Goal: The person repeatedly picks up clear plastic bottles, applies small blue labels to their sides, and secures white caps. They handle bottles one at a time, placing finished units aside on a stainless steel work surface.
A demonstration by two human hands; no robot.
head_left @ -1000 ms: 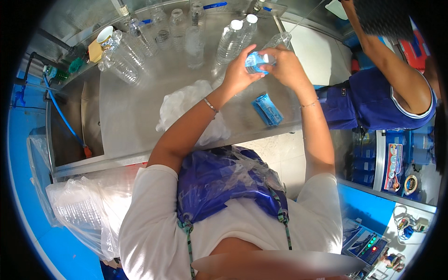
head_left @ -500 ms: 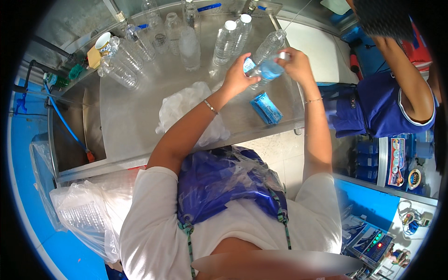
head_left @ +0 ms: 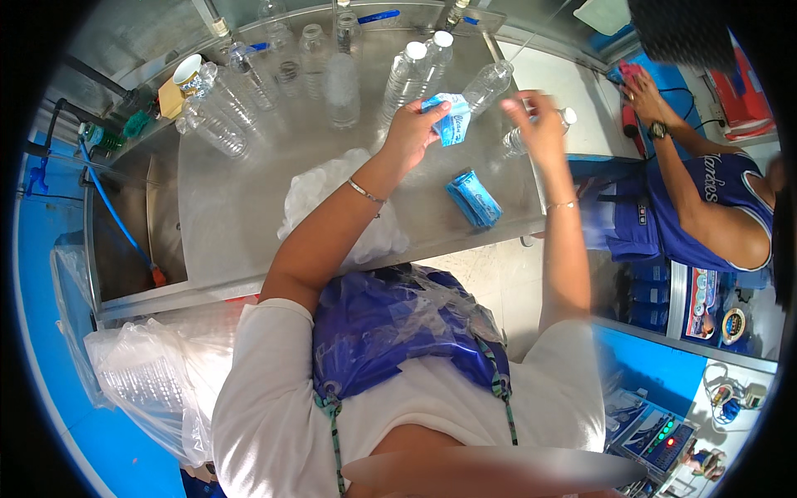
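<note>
The left hand [head_left: 413, 134] is pinched narrow, thumb against fingers, on a blue-and-white label [head_left: 449, 121]. The label stands out from the grip at about two o'clock — its near edge between thumb and fingertips, the rest free above the steel counter [head_left: 282, 187].

At three o'clock from the left hand, well apart from it, is the right hand [head_left: 538, 124], blurred, with its fingers curled. A clear bottle [head_left: 514, 143] passes behind it, tilted, its base showing at eight o'clock of that hand and its white cap [head_left: 569, 116] between two and three. Whether the fingers are closed on this bottle or merely in front of it, I can't tell through the blur.

Between four and five o'clock from the left hand, a stack of blue labels [head_left: 475, 199] lies on the counter. A white heap [head_left: 324, 195] spreads at eight o'clock, partly behind the left forearm. Two white-capped bottles [head_left: 404, 83] stand together at twelve to one, and an uncapped bottle [head_left: 490, 85] slants at two o'clock, just beyond the held label. More clear bottles [head_left: 216, 126] are grouped from nine to eleven. Far off at three o'clock is a co-worker [head_left: 706, 199] in a blue sleeveless top.
</note>
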